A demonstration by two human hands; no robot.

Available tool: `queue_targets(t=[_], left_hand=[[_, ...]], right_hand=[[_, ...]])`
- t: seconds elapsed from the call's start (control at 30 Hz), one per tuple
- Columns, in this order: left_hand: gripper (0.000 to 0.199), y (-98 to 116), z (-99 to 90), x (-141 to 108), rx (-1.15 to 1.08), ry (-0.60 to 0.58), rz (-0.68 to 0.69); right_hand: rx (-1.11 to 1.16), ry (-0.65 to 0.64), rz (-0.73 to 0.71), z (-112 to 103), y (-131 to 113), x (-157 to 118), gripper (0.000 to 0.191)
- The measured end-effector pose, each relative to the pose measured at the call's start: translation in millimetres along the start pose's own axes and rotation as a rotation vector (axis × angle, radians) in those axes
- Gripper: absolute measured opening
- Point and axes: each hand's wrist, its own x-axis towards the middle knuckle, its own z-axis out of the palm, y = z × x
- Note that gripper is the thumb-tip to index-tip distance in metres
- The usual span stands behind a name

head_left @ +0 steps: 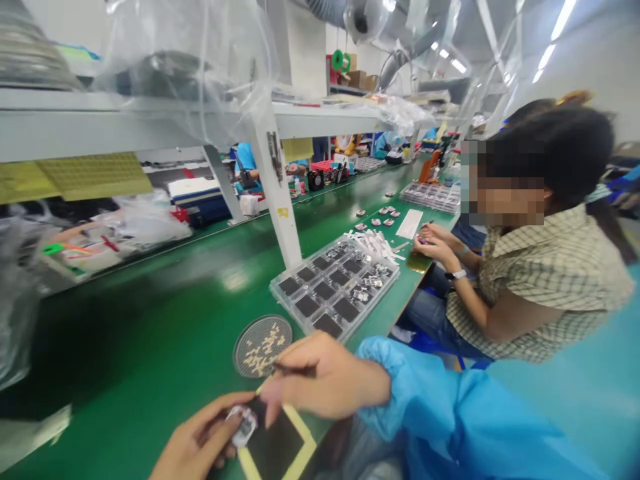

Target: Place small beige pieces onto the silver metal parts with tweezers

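Note:
My left hand (195, 440) is closed around a small white-and-silver electronic part (245, 427) at the bottom of the view, gripping it by the edge. Close above it is my right hand (320, 377), with thumb and fingers pinched on a dark slim tool (295, 368) that looks like tweezers. Its tip is hidden by the fingers. Both hands are over a dark mat (277, 443) with a pale yellow border. Just beyond them lies a round dark dish (240, 347) with many tiny tan pieces (263, 353) scattered in it.
A clear compartment tray (323, 290) with dark pads and small metal parts stands ahead. Beyond it are white strips (377, 245) and several small assemblies (389, 222). A shelf post (275, 193) rises from the green bench (150, 333). A co-worker (545, 280) sits at right.

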Motion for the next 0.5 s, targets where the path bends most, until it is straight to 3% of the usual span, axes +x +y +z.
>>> queue_targets(t=[0.1, 0.2, 0.27, 0.33, 0.4, 0.47, 0.5], left_hand=[[0.079, 7.1, -4.8, -0.8, 0.009, 0.014, -0.006], [0.075, 4.2, -6.4, -1.1, 0.004, 0.016, 0.005], [0.073, -1.1, -6.4, -1.2, -0.016, 0.002, 0.017], [0.073, -6.1, -5.8, -0.3, -0.037, -0.004, 0.020], [0.076, -8.6, -5.0, 1.4, -0.039, -0.008, 0.007], [0.083, -8.0, -4.4, 3.2, -0.033, -0.007, -0.012], [0.087, -7.2, -4.3, 4.0, -0.031, -0.002, -0.021]], right_hand=[[-0.050, 0.130, 0.015, -18.3, 3.2, -6.5, 0.051], [-0.170, 0.345, -0.163, -40.4, 12.0, -18.6, 0.055], [-0.188, 0.544, -0.233, -46.4, 29.1, -31.7, 0.060], [-0.161, 0.662, -0.229, -44.0, 55.4, -47.1, 0.067], [-0.231, 0.678, -0.228, -36.3, 84.1, -61.0, 0.068], [-0.305, 0.561, -0.258, -27.1, 106.7, -70.3, 0.067], [-0.301, 0.565, -0.274, -22.9, 114.1, -72.7, 0.067]])
